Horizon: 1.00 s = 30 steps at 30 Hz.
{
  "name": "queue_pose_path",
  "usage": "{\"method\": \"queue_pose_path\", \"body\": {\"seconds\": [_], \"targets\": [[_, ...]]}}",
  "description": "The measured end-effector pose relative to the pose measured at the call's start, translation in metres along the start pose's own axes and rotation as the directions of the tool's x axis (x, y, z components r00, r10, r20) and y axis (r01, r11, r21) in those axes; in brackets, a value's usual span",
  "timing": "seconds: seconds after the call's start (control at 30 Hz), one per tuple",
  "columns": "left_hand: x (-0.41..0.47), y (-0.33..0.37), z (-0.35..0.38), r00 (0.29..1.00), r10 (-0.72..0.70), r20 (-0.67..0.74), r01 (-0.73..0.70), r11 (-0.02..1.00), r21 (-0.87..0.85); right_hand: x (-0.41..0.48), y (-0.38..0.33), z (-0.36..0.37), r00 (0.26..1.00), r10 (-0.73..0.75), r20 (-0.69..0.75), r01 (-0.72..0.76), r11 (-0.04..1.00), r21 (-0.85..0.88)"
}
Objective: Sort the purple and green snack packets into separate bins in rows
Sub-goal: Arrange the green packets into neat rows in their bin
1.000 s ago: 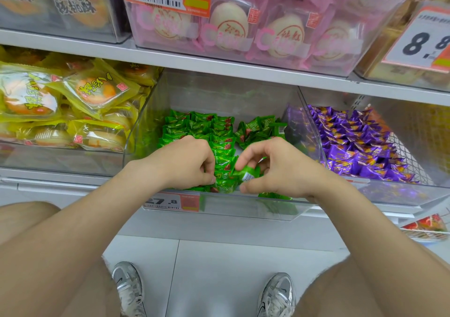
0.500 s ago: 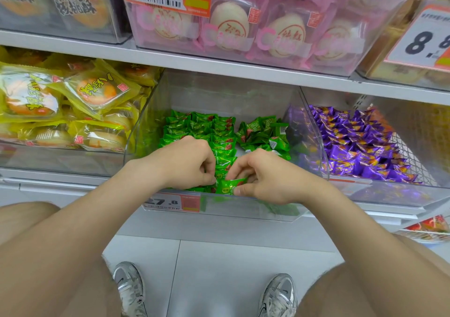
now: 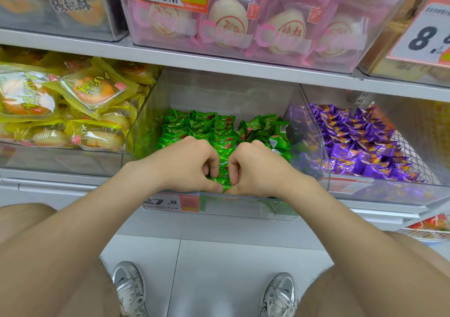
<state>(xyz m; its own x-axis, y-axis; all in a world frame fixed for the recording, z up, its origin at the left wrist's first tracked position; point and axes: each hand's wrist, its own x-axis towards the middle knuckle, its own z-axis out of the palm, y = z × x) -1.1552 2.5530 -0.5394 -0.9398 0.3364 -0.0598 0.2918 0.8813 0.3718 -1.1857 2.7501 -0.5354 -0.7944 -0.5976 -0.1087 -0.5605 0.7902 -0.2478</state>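
Green snack packets (image 3: 202, 126) lie in neat rows on the left side of a clear middle bin (image 3: 243, 209), with a loose heap of them (image 3: 265, 131) at its right. Purple snack packets (image 3: 360, 146) fill the clear bin (image 3: 389, 192) to the right. My left hand (image 3: 187, 163) and my right hand (image 3: 253, 168) sit side by side at the front of the green bin, fingers curled down and pinching green packets (image 3: 222, 170) at the front end of a row. The packets under my palms are hidden.
A bin of yellow pastry packs (image 3: 73, 112) stands to the left. The shelf above carries pink-wrapped cakes (image 3: 243, 24) and price tags. A price label (image 3: 170, 202) hangs on the green bin's front. My shoes (image 3: 129, 290) stand on the grey floor below.
My right hand has brought its green packet down and left to the front of the row and now meets my left hand. My left hand stayed nearly in place.
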Motion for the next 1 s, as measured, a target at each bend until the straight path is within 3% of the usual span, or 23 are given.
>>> {"method": "queue_pose_path", "body": {"seconds": [0.2, 0.3, 0.43, 0.63, 1.0], "targets": [[0.002, 0.0, 0.0, 1.0, -0.028, 0.014, 0.028, 1.0, 0.005, -0.016, 0.02, -0.048, 0.999, 0.036, -0.007, -0.035, 0.996, 0.076], [0.001, 0.001, -0.001, 0.999, -0.031, 0.016, 0.031, 1.0, 0.004, -0.036, 0.032, -0.062, 0.998, 0.058, -0.015, -0.059, 0.997, -0.057], [0.002, 0.002, -0.002, 0.999, -0.03, 0.025, 0.03, 0.999, 0.009, -0.048, 0.032, -0.056, 0.981, 0.147, 0.127, -0.122, 0.975, -0.187], [0.003, 0.002, -0.003, 0.999, -0.021, 0.036, 0.021, 1.0, 0.01, -0.043, 0.01, -0.043, 0.96, 0.271, 0.073, -0.212, 0.872, -0.442], [0.003, 0.002, -0.006, 0.999, 0.013, 0.032, -0.012, 0.999, -0.053, -0.047, 0.01, -0.061, 0.945, 0.324, 0.05, -0.285, 0.886, -0.367]]}}
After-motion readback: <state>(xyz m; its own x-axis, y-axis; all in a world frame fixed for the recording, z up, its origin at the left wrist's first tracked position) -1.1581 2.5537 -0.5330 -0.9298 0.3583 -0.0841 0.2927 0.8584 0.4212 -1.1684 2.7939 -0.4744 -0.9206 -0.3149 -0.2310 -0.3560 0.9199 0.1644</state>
